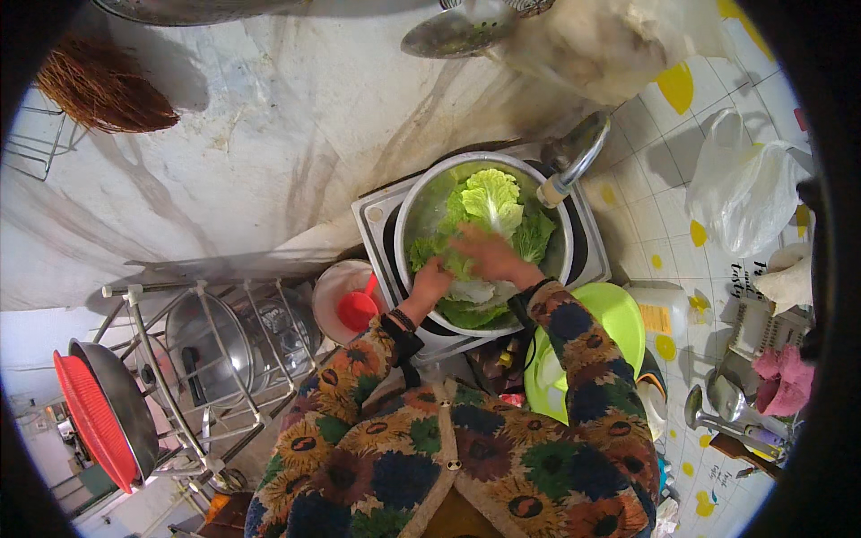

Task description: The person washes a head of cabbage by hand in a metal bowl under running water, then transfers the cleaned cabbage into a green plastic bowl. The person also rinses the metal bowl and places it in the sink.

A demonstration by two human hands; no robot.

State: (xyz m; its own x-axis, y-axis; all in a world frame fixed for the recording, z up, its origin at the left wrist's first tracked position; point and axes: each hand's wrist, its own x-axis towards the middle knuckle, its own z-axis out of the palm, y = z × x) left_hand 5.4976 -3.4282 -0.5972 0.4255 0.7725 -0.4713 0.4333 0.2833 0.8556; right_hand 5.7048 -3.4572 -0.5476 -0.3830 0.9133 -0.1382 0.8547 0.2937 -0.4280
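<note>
A round metal basin (403, 232) sits in the stainless-steel sink (592, 232) in front of me, filled with leafy greens. A pale green cabbage leaf (494, 195) with a white rib lies on top towards the far side, darker leaves (535, 239) around it. My right hand (494, 255) is over the middle of the leaves, blurred, its fingers spread. At the near left of the basin, my left hand (432, 279) touches the greens with curled fingers; whether it grips a leaf is hidden. The curved faucet (582, 165) reaches over the basin's right rim.
A pale bucket (329, 296) with a red ladle (358, 309) stands left of the sink. Further left is a metal rack (144, 350) with pot lids. A lime-green plastic basin (622, 316) lies by my right forearm. Plastic bags (743, 191) and utensils (730, 420) hang on the right wall.
</note>
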